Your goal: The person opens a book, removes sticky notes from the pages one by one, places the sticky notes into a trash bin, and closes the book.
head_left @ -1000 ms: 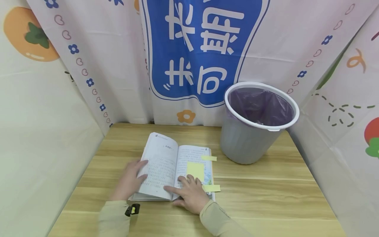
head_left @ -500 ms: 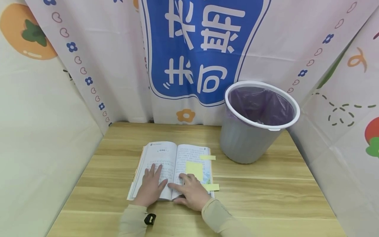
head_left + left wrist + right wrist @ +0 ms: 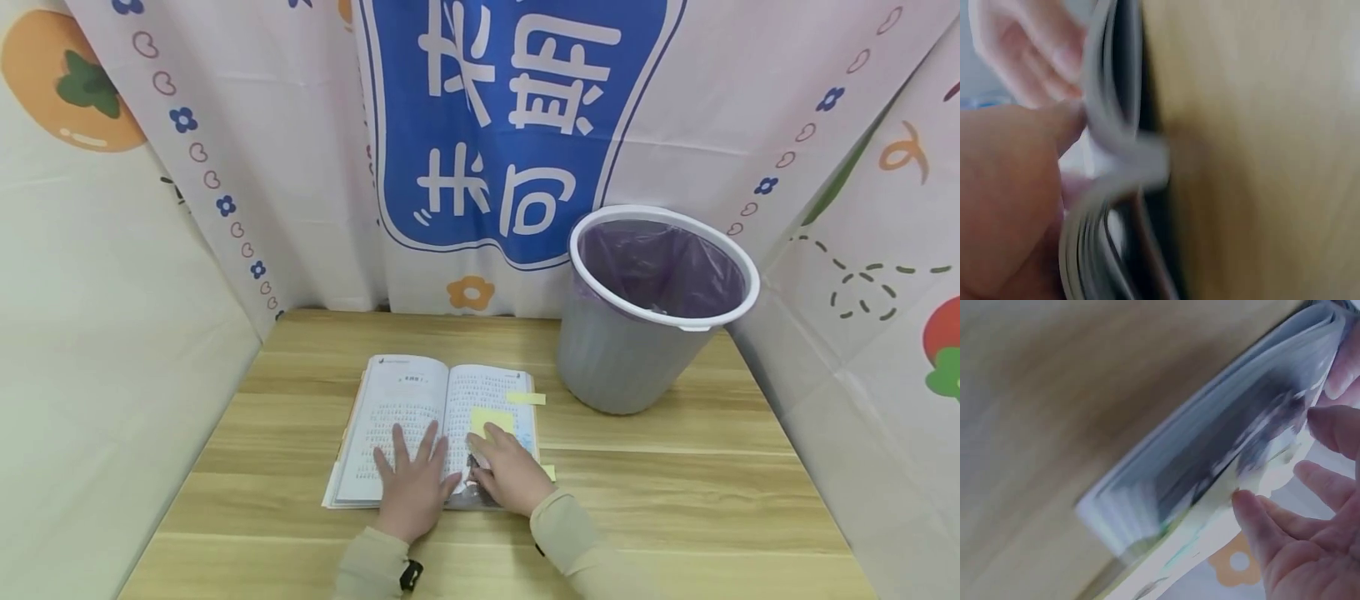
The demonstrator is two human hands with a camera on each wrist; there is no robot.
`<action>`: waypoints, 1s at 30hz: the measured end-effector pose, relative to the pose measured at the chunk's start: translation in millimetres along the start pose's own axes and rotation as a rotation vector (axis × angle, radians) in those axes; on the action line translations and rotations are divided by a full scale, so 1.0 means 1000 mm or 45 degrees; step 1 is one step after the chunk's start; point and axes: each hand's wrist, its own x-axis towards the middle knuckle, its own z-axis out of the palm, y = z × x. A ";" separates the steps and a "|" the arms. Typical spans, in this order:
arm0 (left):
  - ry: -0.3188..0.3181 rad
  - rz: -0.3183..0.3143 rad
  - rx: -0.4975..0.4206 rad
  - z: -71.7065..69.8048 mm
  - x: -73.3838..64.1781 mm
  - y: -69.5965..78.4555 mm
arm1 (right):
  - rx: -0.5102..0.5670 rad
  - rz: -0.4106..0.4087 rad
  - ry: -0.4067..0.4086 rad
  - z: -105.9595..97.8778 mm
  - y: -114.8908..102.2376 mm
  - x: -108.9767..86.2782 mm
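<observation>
An open book (image 3: 405, 392) lies on the wooden table, its pages full of print. My left hand (image 3: 415, 493) rests on it near the spine at the lower edge, fingers spread. On the right page is my right hand (image 3: 519, 481), its fingertips touching the paper at a square yellow sticky note (image 3: 491, 418), which it partly covers. A narrow yellow tab (image 3: 527, 398) sticks out at the page's upper right; a lower yellow tab (image 3: 550, 473) is mostly hidden by the right hand. A dark picture shows beneath that hand. The left wrist view is blurred, with the book's page edges (image 3: 1107, 162) beside my thumb.
A grey bin (image 3: 618, 367) with a purple liner (image 3: 660, 262) stands at the table's back right. Printed cloth (image 3: 322, 208) hangs behind and at both sides. Bare table surface (image 3: 690, 500) lies to the right of the book.
The left page, earlier lifted at the left hand, now lies flat. My left hand has moved right to the spine. The right hand has shifted right, over the note's lower part and lower tab.
</observation>
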 end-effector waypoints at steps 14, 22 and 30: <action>-0.076 -0.017 0.079 -0.003 -0.003 0.029 | -0.063 0.071 -0.050 -0.013 0.015 0.003; -0.020 -0.009 0.115 0.000 -0.003 0.028 | -0.373 -0.130 -0.018 -0.017 0.020 0.010; -0.035 -0.040 0.112 0.001 -0.004 0.028 | -0.479 -0.192 -0.015 -0.021 0.025 0.015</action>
